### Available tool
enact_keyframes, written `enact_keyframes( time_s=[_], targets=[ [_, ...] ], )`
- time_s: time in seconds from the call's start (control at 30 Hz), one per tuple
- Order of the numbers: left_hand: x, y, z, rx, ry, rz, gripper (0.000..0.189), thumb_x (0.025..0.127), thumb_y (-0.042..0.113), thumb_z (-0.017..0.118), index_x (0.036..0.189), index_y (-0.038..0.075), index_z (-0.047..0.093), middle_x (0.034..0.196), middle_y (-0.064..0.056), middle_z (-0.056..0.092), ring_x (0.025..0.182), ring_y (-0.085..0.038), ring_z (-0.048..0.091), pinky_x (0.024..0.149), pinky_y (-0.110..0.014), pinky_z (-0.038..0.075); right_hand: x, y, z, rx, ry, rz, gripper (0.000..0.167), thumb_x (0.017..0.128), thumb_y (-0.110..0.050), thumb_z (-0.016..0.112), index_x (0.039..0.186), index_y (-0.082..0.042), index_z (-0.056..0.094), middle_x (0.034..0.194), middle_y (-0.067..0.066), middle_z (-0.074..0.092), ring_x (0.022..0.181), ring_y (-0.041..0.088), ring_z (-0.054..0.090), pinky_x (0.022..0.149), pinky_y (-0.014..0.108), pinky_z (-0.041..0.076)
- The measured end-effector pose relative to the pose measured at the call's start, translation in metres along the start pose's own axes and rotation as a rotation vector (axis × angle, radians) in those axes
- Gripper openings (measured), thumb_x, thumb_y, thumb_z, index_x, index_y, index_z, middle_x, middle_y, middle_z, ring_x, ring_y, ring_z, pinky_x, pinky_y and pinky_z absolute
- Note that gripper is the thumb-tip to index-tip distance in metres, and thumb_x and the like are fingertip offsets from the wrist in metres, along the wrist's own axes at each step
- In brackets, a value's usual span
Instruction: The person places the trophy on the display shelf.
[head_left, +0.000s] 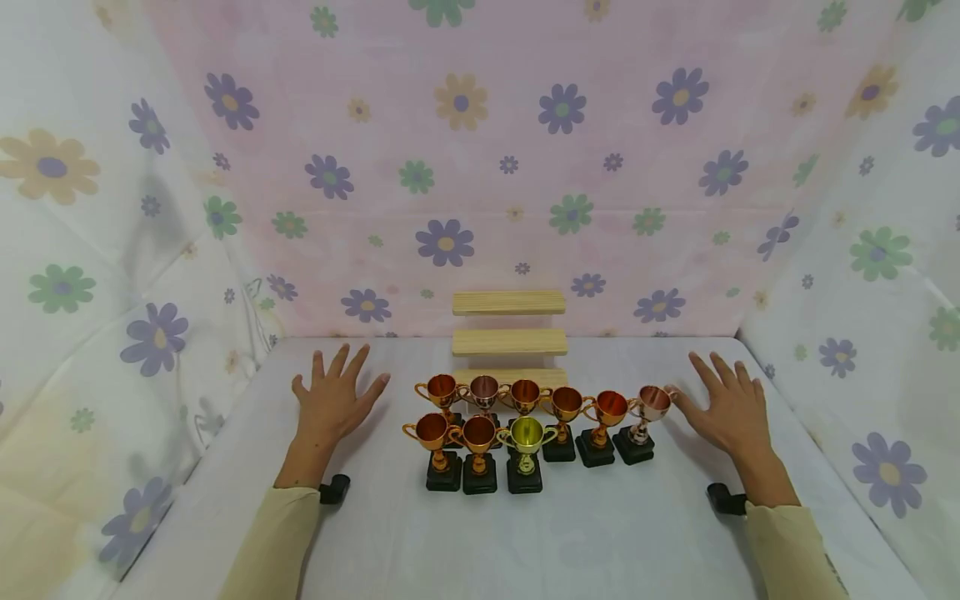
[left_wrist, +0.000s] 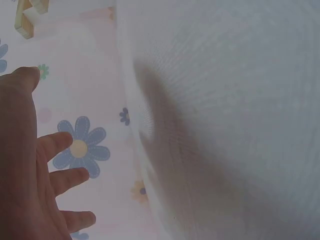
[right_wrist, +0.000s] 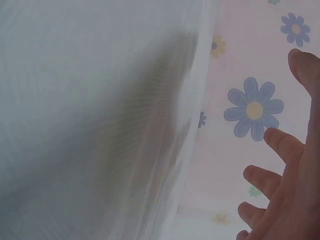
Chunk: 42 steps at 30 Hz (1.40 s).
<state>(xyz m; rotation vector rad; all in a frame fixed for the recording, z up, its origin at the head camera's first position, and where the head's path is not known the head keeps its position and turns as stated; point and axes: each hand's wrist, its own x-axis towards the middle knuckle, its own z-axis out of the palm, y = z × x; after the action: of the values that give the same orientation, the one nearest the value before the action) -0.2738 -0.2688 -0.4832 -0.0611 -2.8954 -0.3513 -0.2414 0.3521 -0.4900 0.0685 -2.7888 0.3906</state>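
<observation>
Several small trophy cups on black bases stand upright in two rows in the middle of the table in the head view. The back row has copper-coloured cups and, at its right end, a pale rose-gold trophy (head_left: 652,404). A yellow-gold trophy (head_left: 527,435) stands at the right of the front row, beside a copper trophy (head_left: 480,433) and another copper trophy (head_left: 432,432). My left hand (head_left: 333,404) is spread to the left of the cups, holding nothing. To their right my right hand (head_left: 727,408) is also spread and holds nothing; its thumb tip appears beside the rose-gold trophy's handle.
A stepped wooden rack (head_left: 510,342) with three light shelves stands behind the cups, partly hidden by them. White cloth covers the table (head_left: 600,533). A pink flowered backdrop (head_left: 510,167) rises behind, with white flowered cloth on both sides.
</observation>
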Motion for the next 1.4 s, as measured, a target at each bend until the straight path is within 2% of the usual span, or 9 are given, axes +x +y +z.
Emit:
enact_keyframes(
  time_s=[0.17,0.43,0.6,0.73,0.93,1.1,1.27,1.4],
  targets=[
    [0.0,0.002,0.0,-0.011,0.016,0.004,0.085,0.102,0.076,0.039,0.166,0.02,0.037,0.17,-0.021,0.033,0.155,-0.058,0.016,0.109,-0.087,0.014,0.0,-0.003,-0.001,0.008,0.01,-0.01,0.079,0.099,-0.051,0.064,0.161,-0.007,0.041,0.161,0.036,0.037,0.146,0.066,0.026,0.116,0.081,0.016],
    [0.001,0.003,0.002,-0.057,0.077,0.033,0.078,0.105,0.066,0.046,0.163,0.014,0.043,0.164,-0.021,0.043,0.153,-0.053,0.028,0.107,-0.081,0.025,0.001,-0.005,-0.002,0.037,0.032,-0.024,0.073,0.098,-0.045,0.068,0.155,-0.003,0.048,0.155,0.036,0.044,0.142,0.064,0.035,0.114,0.08,0.022],
    [0.001,0.004,0.005,-0.148,0.12,0.064,0.071,0.106,0.059,0.051,0.158,0.01,0.05,0.158,-0.021,0.05,0.148,-0.05,0.04,0.109,-0.078,0.031,0.0,-0.006,-0.003,0.082,0.045,-0.026,0.068,0.099,-0.041,0.068,0.151,-0.001,0.052,0.153,0.035,0.047,0.141,0.059,0.039,0.114,0.079,0.024],
    [0.002,0.007,0.006,-0.238,0.131,0.08,0.067,0.106,0.056,0.054,0.155,0.009,0.054,0.155,-0.021,0.055,0.142,-0.047,0.048,0.11,-0.074,0.036,0.0,-0.006,-0.003,0.113,0.056,-0.03,0.066,0.101,-0.04,0.067,0.15,0.0,0.053,0.151,0.035,0.049,0.139,0.057,0.042,0.113,0.078,0.027],
    [0.003,0.013,0.01,-0.319,0.089,0.091,0.067,0.107,0.055,0.053,0.155,0.009,0.054,0.152,-0.022,0.056,0.141,-0.048,0.049,0.114,-0.069,0.037,0.001,-0.008,-0.006,0.139,0.037,-0.011,0.066,0.103,-0.046,0.064,0.15,-0.001,0.054,0.151,0.033,0.05,0.137,0.058,0.043,0.111,0.075,0.033],
    [0.003,0.02,0.015,-0.419,0.042,0.086,0.064,0.108,0.055,0.053,0.155,0.011,0.054,0.146,-0.017,0.063,0.141,-0.042,0.051,0.116,-0.065,0.037,0.002,-0.007,-0.008,0.178,0.034,-0.02,0.065,0.103,-0.047,0.064,0.149,-0.001,0.055,0.149,0.033,0.052,0.137,0.058,0.044,0.11,0.075,0.033],
    [0.003,0.029,0.02,-0.531,-0.012,0.078,0.061,0.108,0.053,0.054,0.155,0.014,0.055,0.138,-0.014,0.069,0.134,-0.035,0.059,0.111,-0.06,0.046,0.002,-0.007,-0.011,0.209,0.036,-0.048,0.06,0.103,-0.041,0.066,0.147,-0.002,0.058,0.146,0.034,0.055,0.135,0.058,0.045,0.109,0.075,0.034],
    [0.003,0.036,0.022,-0.582,-0.057,0.063,0.06,0.108,0.055,0.054,0.154,0.017,0.055,0.135,-0.013,0.07,0.128,-0.032,0.063,0.107,-0.055,0.051,0.002,-0.006,-0.012,0.222,0.026,-0.066,0.057,0.103,-0.037,0.068,0.147,-0.002,0.058,0.146,0.032,0.057,0.136,0.056,0.046,0.109,0.076,0.035]
  ],
)
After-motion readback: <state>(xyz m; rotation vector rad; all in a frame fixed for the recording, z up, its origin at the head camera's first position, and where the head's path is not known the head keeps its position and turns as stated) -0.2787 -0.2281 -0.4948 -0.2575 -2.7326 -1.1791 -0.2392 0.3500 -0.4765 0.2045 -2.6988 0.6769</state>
